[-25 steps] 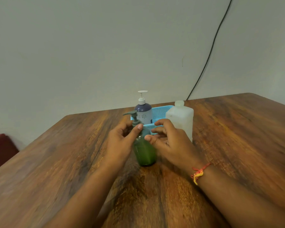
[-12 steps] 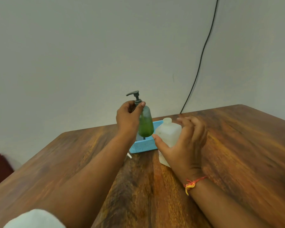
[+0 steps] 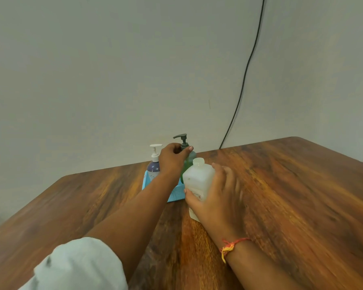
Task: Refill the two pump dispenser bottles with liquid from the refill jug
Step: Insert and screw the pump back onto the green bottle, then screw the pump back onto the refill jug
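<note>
A green pump bottle (image 3: 188, 162) with a dark pump head stands in the blue basket (image 3: 175, 195), and my left hand (image 3: 172, 159) grips its neck. Beside it in the basket stands a purple pump bottle (image 3: 153, 167) with a white pump. The white translucent refill jug (image 3: 198, 181) stands on the table just in front and right of the basket. My right hand (image 3: 217, 197) wraps around the jug's side. My left forearm hides much of the basket.
The brown wooden table (image 3: 291, 195) stretches wide to the right and left. A black cable (image 3: 245, 80) runs down the grey wall behind the table. A dark red object sits at the far left edge.
My left hand has carried the green pump bottle from mid-air down into the basket beside the purple one. My right hand has closed more fully around the jug.
</note>
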`<state>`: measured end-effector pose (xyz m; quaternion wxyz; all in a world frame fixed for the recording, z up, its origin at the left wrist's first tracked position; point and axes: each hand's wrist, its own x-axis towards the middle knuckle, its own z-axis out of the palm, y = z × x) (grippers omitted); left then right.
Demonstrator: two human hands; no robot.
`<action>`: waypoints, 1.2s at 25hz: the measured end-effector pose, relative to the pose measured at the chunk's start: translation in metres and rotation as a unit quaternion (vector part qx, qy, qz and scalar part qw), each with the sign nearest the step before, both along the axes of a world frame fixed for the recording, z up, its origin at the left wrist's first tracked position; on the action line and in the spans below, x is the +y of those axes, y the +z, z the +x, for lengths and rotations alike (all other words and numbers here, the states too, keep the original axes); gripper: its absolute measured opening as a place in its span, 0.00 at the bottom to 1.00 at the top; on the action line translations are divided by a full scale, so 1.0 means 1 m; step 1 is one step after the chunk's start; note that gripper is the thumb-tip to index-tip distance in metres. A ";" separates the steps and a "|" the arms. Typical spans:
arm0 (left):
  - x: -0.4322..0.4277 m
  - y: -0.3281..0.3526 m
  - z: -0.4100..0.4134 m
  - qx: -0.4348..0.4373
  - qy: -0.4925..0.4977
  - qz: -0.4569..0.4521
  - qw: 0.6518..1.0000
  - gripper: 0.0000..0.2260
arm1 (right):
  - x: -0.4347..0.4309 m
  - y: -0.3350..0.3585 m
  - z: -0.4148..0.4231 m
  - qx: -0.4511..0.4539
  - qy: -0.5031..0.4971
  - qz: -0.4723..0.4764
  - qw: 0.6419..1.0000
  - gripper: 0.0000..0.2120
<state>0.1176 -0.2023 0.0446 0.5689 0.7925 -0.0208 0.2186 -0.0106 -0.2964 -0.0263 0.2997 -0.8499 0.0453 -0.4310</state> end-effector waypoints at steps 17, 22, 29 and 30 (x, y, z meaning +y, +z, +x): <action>0.030 -0.007 -0.042 -0.030 -0.002 0.116 0.993 0.17 | -0.006 0.002 0.002 0.034 0.091 0.101 0.990 0.45; 0.103 -0.021 -0.089 -0.016 -0.013 0.233 0.972 0.03 | 0.003 0.001 -0.003 0.051 0.153 0.117 0.980 0.45; 0.154 -0.054 -0.106 0.132 -0.008 0.370 0.920 0.18 | 0.022 -0.004 -0.009 0.067 0.248 0.102 0.961 0.44; 0.155 -0.057 -0.106 0.137 -0.001 0.374 0.917 0.19 | 0.023 -0.004 -0.010 0.066 0.251 0.097 0.961 0.44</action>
